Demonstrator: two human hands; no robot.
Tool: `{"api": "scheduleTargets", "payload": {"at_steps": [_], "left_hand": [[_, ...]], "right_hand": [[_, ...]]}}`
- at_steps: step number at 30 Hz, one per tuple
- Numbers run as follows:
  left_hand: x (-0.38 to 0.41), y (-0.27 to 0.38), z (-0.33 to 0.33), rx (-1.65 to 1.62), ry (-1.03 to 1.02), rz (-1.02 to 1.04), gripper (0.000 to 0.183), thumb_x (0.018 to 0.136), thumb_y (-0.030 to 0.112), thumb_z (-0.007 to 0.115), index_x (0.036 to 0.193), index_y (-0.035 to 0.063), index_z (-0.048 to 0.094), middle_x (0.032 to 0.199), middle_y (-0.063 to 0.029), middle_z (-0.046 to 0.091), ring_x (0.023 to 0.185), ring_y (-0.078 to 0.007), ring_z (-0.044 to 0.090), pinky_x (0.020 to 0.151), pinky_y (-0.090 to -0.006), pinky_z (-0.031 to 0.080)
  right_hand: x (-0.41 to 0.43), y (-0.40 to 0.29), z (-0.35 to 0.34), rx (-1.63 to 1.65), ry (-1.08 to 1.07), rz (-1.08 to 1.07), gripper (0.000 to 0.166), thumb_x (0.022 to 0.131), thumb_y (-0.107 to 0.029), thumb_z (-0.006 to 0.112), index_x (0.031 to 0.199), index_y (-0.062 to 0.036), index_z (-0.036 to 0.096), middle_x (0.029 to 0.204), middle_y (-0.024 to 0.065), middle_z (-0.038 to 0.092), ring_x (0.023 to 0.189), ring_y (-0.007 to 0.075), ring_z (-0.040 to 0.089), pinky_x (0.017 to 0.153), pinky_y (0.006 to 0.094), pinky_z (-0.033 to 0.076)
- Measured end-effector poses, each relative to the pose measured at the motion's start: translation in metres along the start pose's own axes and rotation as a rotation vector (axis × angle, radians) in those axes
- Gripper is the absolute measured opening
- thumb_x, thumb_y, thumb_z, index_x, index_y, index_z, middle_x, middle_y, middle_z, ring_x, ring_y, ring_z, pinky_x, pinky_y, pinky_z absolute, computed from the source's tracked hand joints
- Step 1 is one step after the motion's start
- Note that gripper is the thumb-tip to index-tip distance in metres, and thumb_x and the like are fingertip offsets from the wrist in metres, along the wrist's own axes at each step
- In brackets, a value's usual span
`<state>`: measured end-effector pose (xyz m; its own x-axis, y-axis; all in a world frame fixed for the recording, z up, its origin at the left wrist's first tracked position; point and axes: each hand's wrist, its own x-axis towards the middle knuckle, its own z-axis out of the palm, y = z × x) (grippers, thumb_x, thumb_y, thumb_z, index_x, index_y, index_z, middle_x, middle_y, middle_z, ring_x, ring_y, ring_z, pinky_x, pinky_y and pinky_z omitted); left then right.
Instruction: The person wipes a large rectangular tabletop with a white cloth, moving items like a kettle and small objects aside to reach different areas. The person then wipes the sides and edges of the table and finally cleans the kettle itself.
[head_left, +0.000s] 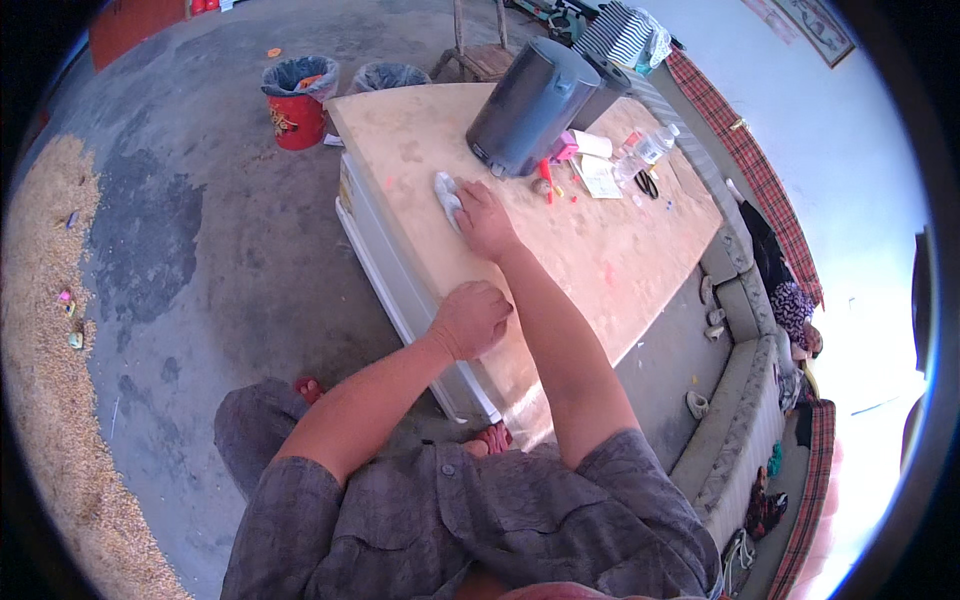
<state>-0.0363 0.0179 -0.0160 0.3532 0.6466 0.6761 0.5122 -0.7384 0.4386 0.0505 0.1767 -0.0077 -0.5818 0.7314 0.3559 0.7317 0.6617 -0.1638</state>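
Note:
My right hand (487, 221) reaches across the pale table top (592, 255), with its fingers pressed on a crumpled white cloth or wipe (447, 196) near the left edge. Closer to me, my left hand (471, 319) is curled into a fist at that same edge. Nothing shows in the left hand, though its palm is hidden. Beyond my right hand stands a large dark cylindrical container (534, 105). Beside its base lie a red stick-like thing (546, 178), a pink object (562, 146) and an open notebook or papers (598, 176).
A clear plastic bottle (646, 154) and black-handled scissors (646, 184) lie farther right. A red bin (296, 116) with a liner stands past the table's far left corner. Grain (52, 360) covers the floor at left. Along the right runs a sofa (739, 375), where a person (793, 311) lies.

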Motion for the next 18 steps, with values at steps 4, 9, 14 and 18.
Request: {"api": "scheduleTargets", "payload": {"at_steps": [4,9,14,18], "left_hand": [[-0.006,-0.005,0.003,0.007,-0.01,0.023,0.007,0.073,0.012,0.059,0.077,0.0077,0.061,0.081,-0.0083,0.058,0.083,-0.0279,0.056,0.076,-0.0409,0.046],[-0.025,-0.004,-0.007,0.038,-0.011,0.059,0.014,0.077,0.013,0.058,0.09,0.0068,0.06,0.095,-0.0094,0.059,0.096,-0.0297,0.055,0.085,-0.0405,0.045],[-0.041,-0.006,-0.021,-0.019,-0.083,0.1,0.026,0.081,0.015,0.058,0.106,0.0062,0.059,0.113,-0.0106,0.057,0.112,-0.0297,0.051,0.099,-0.0412,0.04],[-0.054,0.002,-0.034,0.076,-0.203,0.097,0.04,0.082,0.017,0.06,0.12,0.0062,0.055,0.132,-0.0127,0.048,0.127,-0.0293,0.041,0.106,-0.0447,0.032]], "right_hand": [[-0.069,-0.007,-0.024,0.069,0.047,0.014,0.042,0.084,-0.018,0.058,0.123,-0.0042,0.053,0.128,0.0179,0.049,0.124,0.0381,0.041,0.105,0.0452,0.034],[-0.177,-0.04,-0.075,-0.047,0.023,0.202,0.043,0.083,-0.016,0.058,0.124,-0.0049,0.053,0.129,0.0173,0.049,0.124,0.0387,0.041,0.105,0.0468,0.033],[-0.27,-0.085,-0.118,-0.084,-0.065,0.306,0.045,0.083,-0.014,0.057,0.126,-0.0016,0.051,0.132,0.0194,0.045,0.127,0.0397,0.037,0.107,0.048,0.03],[-0.302,-0.097,-0.131,-0.063,-0.107,0.263,0.047,0.083,-0.014,0.056,0.127,0.0023,0.049,0.134,0.0208,0.043,0.129,0.0404,0.034,0.108,0.0483,0.028]]}}
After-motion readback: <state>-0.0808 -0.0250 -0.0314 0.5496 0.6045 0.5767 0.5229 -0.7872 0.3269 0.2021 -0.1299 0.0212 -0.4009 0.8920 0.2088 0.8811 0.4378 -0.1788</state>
